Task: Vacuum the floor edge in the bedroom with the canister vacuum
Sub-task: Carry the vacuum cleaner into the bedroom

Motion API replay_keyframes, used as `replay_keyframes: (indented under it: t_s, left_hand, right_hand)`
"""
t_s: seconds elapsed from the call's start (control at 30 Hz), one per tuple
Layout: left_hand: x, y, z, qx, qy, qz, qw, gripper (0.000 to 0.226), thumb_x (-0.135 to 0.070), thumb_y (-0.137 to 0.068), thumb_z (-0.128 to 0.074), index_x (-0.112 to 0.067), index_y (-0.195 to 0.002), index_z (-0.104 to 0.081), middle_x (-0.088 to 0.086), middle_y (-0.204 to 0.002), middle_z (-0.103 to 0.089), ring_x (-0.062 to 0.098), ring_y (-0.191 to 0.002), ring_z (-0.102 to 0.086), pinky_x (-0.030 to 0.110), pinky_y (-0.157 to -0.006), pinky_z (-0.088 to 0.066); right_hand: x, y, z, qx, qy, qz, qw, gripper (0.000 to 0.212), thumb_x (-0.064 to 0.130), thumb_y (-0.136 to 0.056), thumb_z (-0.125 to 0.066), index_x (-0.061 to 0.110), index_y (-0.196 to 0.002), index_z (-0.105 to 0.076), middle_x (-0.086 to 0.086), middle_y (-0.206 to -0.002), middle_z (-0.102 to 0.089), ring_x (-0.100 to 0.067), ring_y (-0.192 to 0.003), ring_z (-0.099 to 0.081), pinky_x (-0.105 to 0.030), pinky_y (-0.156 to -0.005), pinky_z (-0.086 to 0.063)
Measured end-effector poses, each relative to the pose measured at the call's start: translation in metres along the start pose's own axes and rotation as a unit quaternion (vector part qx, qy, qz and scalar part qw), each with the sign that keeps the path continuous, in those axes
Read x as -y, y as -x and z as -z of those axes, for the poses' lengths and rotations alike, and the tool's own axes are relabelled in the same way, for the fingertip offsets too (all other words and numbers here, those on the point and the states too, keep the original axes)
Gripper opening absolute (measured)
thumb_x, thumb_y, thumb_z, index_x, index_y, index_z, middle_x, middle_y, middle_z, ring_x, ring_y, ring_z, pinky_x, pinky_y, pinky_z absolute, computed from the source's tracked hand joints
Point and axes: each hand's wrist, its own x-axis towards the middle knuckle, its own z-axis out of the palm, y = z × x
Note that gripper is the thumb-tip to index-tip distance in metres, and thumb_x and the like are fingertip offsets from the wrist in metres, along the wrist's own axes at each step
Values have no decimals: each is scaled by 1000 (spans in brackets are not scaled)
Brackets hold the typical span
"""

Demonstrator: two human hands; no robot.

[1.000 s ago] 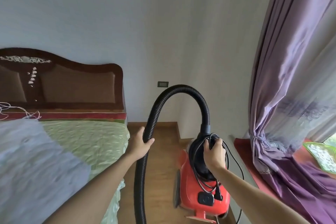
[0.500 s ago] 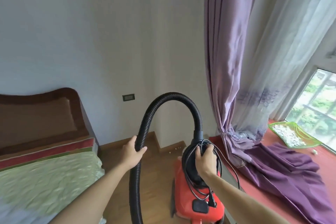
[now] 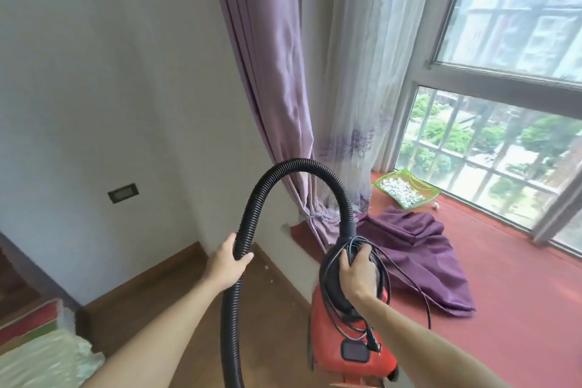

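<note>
Turning right, I had swung my view off the headboard and onto the window (image 3: 504, 142) and its red ledge (image 3: 510, 299); only a corner of the bed (image 3: 44, 356) remained at lower left. Both hands had kept their grips through the turn. My left hand (image 3: 228, 257) was curled round the hose (image 3: 296, 163), which arched up and over to the vacuum (image 3: 330, 353). My right hand (image 3: 357, 274) gripped the black top of the red body, fingers closed over the coiled cord (image 3: 423, 298). The vacuum sat low in front of me at the ledge's edge; whether it was lifted or standing I cannot tell.

I judged I was only carrying the machine into place: the cord was wound, its plug (image 3: 373, 345) hung loose, and no nozzle showed. A socket (image 3: 123, 193) sat on the wall to the left.

Pale specks (image 3: 267, 268) lay on the floor (image 3: 151, 302) by the skirting, the likely target. Purple cloth (image 3: 441, 261) sprawled over the ledge beside the vacuum, with the tied curtain (image 3: 274, 98) behind and a green tray (image 3: 406, 189) by the glass; loose fabric and trailing cord could snag.
</note>
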Motion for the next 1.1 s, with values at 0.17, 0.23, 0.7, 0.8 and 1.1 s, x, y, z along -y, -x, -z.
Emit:
replay_keyframes:
  t_s: [0.17,0.23,0.7,0.8,1.1]
  left_hand:
    - [-22,-27,-35,48,-11,-51,997,44,-34,-88,-72,-18,-125,-55,-1,-105,-69,26,-99,-65,33,-83,-50]
    - [-30,-35,-48,69,-15,-68,995,43,-32,-89,-71,-17,-125,-54,-1,-103,-67,27,-99,-64,29,-78,-45]
    - [-21,-54,-113,241,-13,-174,955,47,-28,-87,-73,-20,-129,-54,3,-106,-70,30,-105,-63,35,-89,-48]
    - [-15,-42,-127,267,-9,-192,944,44,-24,-88,-73,-18,-128,-55,-2,-99,-66,25,-97,-62,28,-81,-42]
    - [35,-14,-177,320,-43,-195,926,50,-29,-89,-72,-23,-134,-50,4,-112,-72,32,-105,-65,38,-90,-50]
  right_hand:
    - [-27,2,21,-55,16,-52,997,28,30,-101,-48,8,-112,-37,-25,-100,-66,-42,-92,-65,-43,-77,-47]
    - [-38,5,26,-80,16,-72,994,27,30,-101,-48,8,-111,-38,-26,-101,-66,-43,-93,-64,-42,-75,-45]
    - [-93,78,8,-220,1,-219,950,35,35,-101,-48,9,-124,-41,-9,-84,-57,-33,-78,-60,-36,-66,-41]
    - [-106,100,-3,-234,2,-252,939,38,35,-102,-47,9,-129,-39,-8,-84,-56,-35,-83,-63,-35,-67,-40]
    - [-164,157,-47,-217,-4,-343,914,44,38,-103,-43,10,-135,-32,-14,-89,-62,-40,-89,-65,-39,-69,-46]
